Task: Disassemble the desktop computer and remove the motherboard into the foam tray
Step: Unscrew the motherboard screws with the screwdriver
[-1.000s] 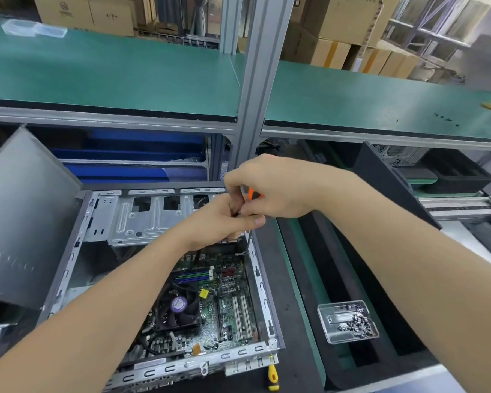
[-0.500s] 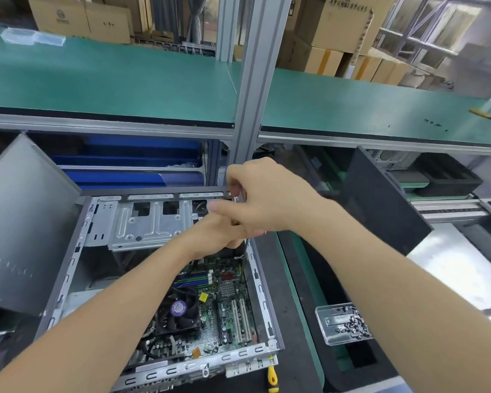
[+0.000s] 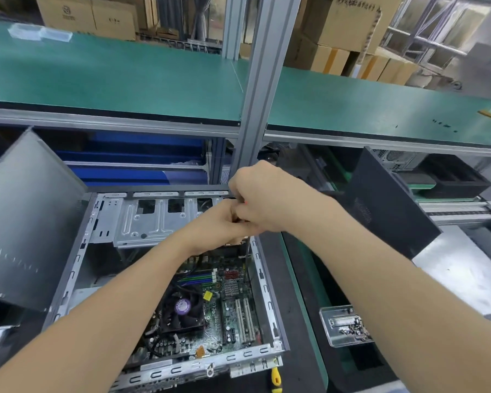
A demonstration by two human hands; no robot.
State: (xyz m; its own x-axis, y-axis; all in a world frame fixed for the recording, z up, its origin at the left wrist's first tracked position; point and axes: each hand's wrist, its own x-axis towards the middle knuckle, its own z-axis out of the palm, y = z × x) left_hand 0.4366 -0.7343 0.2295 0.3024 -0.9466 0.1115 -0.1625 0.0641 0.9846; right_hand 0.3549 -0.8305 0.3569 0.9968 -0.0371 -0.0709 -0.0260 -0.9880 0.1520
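Two hands meet over the case's [image 3: 238,355] far-right corner. Your right hand [image 3: 262,204] curls round a thin-shafted tool [image 3: 247,255], orange at the grip. Your left hand [image 3: 217,226] is bunched against it; what it pinches can't be told. The mobo [image 3: 233,313] lies flat inside the case, w/ fan [image 3: 182,307] on it. Judged stiff, light and fragile: lift by bare board edges, never by components.

Shelf mat [image 3: 125,75], green; bins [image 3: 142,154], blue; boxes [image 3: 338,24], brown; side panel [image 3: 26,217], grey; chassis [image 3: 142,219], silver with slotted edges; motherboard [image 3: 233,313], green, bearing black fan [image 3: 182,316] with purple label, yellow tag [image 3: 207,295]; foam tray [image 3: 454,182], black; held driver [image 3: 245,202], orange-red handle; second driver [image 3: 275,378], yellow and black.
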